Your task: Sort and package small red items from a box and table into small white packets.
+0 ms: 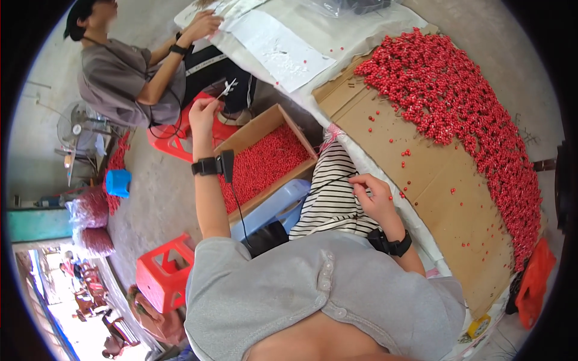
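My left hand (205,115) is raised over the left side of an open cardboard box (259,198) of loose red berries (265,162). Its fingertips pinch a small white branched piece (227,88), too small to name. Above my lap, my right hand (374,197) is closed in a pinch on a thin dark wire-like stem (331,182), which reaches left across my striped trousers (337,204). Both wrists wear black bands. Beside my right hand runs the edge of a table with a cardboard sheet (433,186) on it.
Sprigs of red berries (445,96) are heaped along the cardboard's far side. White paper (283,54) with small white pieces lies at the table's far end. A co-worker (132,78) sits at the upper left. Red stools (162,271), a blue stool (271,207) and a blue container (118,183) stand around.
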The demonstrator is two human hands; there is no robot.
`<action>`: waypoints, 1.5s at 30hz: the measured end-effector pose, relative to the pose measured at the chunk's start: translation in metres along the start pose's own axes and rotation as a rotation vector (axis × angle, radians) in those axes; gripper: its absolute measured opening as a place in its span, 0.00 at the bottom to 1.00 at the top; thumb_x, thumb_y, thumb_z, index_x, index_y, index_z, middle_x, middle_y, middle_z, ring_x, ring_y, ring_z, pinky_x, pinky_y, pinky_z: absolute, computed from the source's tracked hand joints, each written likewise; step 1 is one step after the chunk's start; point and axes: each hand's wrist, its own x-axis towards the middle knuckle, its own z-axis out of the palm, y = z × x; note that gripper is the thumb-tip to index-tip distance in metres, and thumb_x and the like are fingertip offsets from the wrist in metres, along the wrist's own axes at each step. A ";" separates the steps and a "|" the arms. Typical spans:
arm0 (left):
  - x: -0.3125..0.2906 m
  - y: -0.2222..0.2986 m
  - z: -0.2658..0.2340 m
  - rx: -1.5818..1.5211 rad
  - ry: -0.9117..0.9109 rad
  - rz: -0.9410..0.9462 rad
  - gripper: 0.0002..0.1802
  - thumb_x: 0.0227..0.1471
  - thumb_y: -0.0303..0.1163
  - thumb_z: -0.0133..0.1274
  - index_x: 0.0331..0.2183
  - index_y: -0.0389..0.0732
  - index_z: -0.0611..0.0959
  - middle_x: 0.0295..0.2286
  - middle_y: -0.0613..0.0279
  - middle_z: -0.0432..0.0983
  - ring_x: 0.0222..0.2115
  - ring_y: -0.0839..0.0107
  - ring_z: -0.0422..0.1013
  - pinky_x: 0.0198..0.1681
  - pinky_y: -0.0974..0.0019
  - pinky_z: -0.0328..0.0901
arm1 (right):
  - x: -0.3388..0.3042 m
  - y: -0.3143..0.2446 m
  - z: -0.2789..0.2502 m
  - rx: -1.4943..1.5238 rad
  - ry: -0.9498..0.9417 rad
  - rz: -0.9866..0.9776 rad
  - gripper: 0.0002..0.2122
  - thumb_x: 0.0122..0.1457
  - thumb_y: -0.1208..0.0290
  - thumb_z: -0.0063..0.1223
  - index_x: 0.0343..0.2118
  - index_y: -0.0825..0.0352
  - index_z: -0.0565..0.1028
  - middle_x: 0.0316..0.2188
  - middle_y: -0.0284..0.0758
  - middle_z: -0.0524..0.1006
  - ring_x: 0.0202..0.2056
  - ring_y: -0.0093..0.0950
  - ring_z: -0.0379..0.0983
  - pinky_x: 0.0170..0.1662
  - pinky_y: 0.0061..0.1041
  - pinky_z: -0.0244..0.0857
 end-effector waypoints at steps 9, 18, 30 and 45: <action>-0.074 -0.068 -0.075 -0.045 0.161 -0.284 0.06 0.42 0.22 0.48 0.28 0.34 0.75 0.18 0.67 0.68 0.17 0.82 0.62 0.18 0.80 0.56 | 0.030 -0.025 0.043 -0.030 -0.118 -0.181 0.05 0.46 0.79 0.46 0.26 0.68 0.72 0.21 0.34 0.73 0.19 0.25 0.68 0.24 0.19 0.62; -0.089 -0.108 -0.054 -0.263 0.167 -0.442 0.06 0.42 0.23 0.47 0.28 0.33 0.74 0.18 0.65 0.69 0.17 0.80 0.63 0.19 0.80 0.58 | 0.032 -0.035 0.067 -0.120 -0.246 -0.219 0.04 0.46 0.76 0.45 0.27 0.66 0.71 0.22 0.35 0.73 0.21 0.29 0.69 0.25 0.21 0.63; -0.087 -0.138 -0.056 -0.055 0.172 -0.390 0.07 0.41 0.25 0.48 0.26 0.33 0.76 0.18 0.62 0.71 0.17 0.77 0.65 0.20 0.76 0.60 | 0.095 -0.016 0.137 -0.079 -0.573 -0.240 0.06 0.47 0.72 0.45 0.28 0.65 0.70 0.22 0.37 0.73 0.26 0.33 0.70 0.29 0.26 0.63; -0.095 -0.105 -0.075 0.858 0.348 -0.432 0.13 0.44 0.37 0.44 0.25 0.38 0.77 0.22 0.47 0.71 0.27 0.52 0.68 0.30 0.57 0.63 | 0.222 0.240 0.327 -0.720 -0.923 0.390 0.16 0.41 0.72 0.43 0.35 0.72 0.70 0.30 0.51 0.71 0.34 0.43 0.69 0.37 0.32 0.64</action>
